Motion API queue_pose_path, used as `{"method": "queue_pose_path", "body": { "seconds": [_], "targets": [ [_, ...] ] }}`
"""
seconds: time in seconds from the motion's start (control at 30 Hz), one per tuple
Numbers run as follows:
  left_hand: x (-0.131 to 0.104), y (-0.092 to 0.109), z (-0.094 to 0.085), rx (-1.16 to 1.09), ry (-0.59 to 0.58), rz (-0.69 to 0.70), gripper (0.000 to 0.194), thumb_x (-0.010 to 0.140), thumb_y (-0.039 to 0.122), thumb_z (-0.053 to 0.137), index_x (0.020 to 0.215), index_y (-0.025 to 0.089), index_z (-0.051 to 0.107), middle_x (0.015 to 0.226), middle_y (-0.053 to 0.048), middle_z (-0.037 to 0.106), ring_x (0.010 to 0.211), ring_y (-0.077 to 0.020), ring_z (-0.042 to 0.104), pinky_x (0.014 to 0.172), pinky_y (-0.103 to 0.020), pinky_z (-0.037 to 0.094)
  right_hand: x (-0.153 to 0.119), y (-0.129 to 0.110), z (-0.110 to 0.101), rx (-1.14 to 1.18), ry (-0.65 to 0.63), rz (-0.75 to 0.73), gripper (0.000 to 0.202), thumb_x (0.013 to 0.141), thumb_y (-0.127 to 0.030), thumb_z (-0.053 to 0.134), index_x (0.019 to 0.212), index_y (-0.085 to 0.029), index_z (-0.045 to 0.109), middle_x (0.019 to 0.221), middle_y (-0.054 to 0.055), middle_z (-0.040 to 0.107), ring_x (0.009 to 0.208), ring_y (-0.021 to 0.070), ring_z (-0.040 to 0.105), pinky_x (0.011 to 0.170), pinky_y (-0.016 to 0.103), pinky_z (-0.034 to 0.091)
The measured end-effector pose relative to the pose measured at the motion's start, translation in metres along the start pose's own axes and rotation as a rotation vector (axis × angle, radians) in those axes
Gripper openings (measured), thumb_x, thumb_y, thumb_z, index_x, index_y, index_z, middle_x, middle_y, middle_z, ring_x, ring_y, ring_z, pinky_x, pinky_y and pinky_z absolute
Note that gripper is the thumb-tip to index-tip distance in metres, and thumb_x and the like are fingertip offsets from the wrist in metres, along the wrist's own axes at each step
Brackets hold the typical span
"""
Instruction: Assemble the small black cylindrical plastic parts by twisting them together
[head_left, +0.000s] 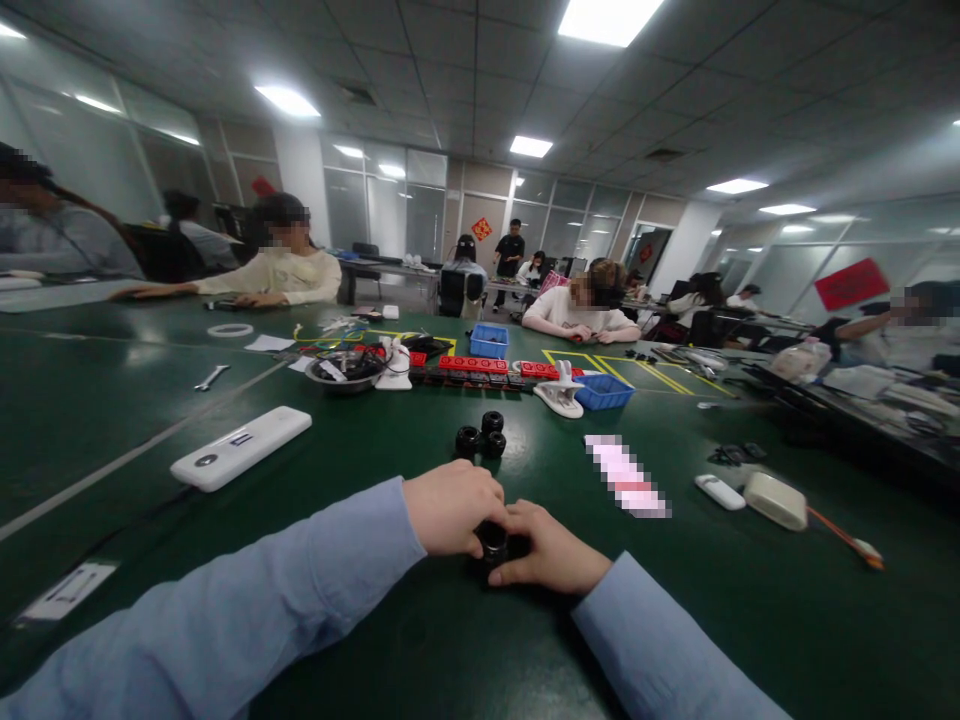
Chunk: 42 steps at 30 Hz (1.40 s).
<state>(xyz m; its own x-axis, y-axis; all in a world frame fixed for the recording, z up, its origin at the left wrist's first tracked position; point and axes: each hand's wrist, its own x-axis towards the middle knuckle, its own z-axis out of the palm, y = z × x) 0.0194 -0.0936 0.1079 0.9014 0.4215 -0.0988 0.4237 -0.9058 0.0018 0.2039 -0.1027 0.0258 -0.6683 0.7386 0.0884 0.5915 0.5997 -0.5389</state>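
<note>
Both hands meet over a small black round piece that looks like a toy wheel, low over the green table. My left hand curls over its top left side, fingers bent down onto it. From the right, my right hand wraps round it with the thumb in front. Much of the piece is hidden by the fingers. Just beyond them, several black wheels with treaded-looking rims stand close together on the table.
A white power bank and a wrench lie left. Red power strips, a metal bowl and a blue bin stand ahead. Right are a blurred-out phone-shaped item and a beige case. People sit across the table.
</note>
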Motion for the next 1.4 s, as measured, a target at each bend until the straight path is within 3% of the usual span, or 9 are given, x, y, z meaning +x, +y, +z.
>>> {"method": "queue_pose_path", "body": {
  "seconds": [0.2, 1.0, 1.4],
  "targets": [
    [0.003, 0.005, 0.001, -0.006, -0.008, -0.116, 0.030, 0.071, 0.040, 0.068, 0.097, 0.023, 0.067, 0.092, -0.004, 0.063, 0.090, -0.0213, 0.058, 0.072, -0.028, 0.044, 0.000, 0.002, 0.002, -0.005, 0.008, -0.001, 0.038, 0.062, -0.047, 0.073, 0.091, -0.022, 0.068, 0.087, 0.003, 0.062, 0.084, 0.0207, 0.054, 0.076, 0.031, 0.040],
    [0.011, 0.021, 0.007, 0.111, 0.033, -0.418, 0.063, 0.060, 0.069, 0.059, 0.079, 0.009, 0.067, 0.078, -0.012, 0.066, 0.073, -0.0275, 0.062, 0.064, -0.034, 0.043, 0.002, -0.003, 0.002, 0.004, 0.027, 0.065, 0.034, 0.057, -0.044, 0.077, 0.075, -0.017, 0.065, 0.076, 0.001, 0.059, 0.076, 0.0181, 0.051, 0.067, 0.026, 0.038],
    [0.014, 0.030, 0.019, 0.133, 0.079, -0.521, 0.080, 0.073, 0.077, 0.027, 0.067, 0.010, 0.069, 0.068, -0.017, 0.065, 0.068, -0.0262, 0.060, 0.074, -0.042, 0.036, 0.003, -0.004, 0.004, -0.069, 0.043, 0.054, 0.033, 0.059, -0.045, 0.076, 0.069, -0.017, 0.062, 0.072, 0.001, 0.057, 0.072, 0.0170, 0.051, 0.066, 0.026, 0.039]
  ]
}}
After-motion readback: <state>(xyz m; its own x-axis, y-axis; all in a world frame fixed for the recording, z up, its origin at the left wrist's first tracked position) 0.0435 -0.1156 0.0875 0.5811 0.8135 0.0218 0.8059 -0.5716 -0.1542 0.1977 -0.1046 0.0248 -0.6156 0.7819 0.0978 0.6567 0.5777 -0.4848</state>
